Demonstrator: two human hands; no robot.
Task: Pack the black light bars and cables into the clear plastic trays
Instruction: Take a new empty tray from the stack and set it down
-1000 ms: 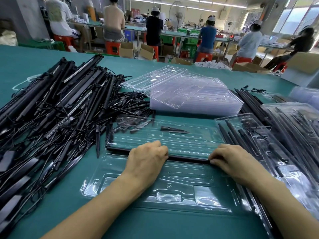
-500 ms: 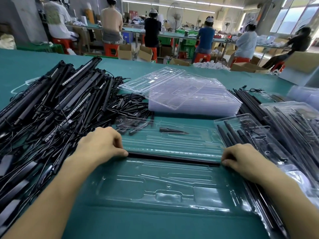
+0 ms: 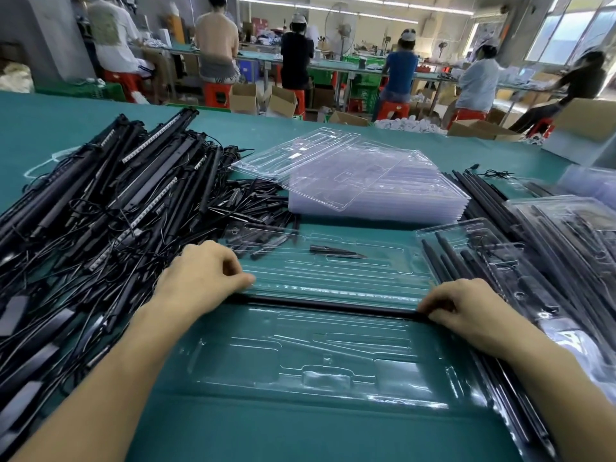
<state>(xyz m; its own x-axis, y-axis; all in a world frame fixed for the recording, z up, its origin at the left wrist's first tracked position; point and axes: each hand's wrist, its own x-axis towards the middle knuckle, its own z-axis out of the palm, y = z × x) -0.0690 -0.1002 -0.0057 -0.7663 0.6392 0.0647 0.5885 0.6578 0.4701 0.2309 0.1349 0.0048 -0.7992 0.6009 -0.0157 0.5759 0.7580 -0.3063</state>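
- The bar point(image 3: 320, 305) lies across the middle of the open tray point(image 3: 333, 348) on the counter point(image 3: 300, 435).
- The left hand point(image 3: 203, 278) has its grip pinching the bar's left end.
- The right hand point(image 3: 466, 315) has its grip pinching the right end.

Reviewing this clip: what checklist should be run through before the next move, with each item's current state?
1. Light bar lies across the middle of the open clear tray: ok.
2. Right hand pinches the bar's right end: ok.
3. Left hand grips the bar's left end: cannot tell.
4. Bar fully seated in its slot: cannot tell.
5. Pointed black piece lies on the tray's far half: ok.
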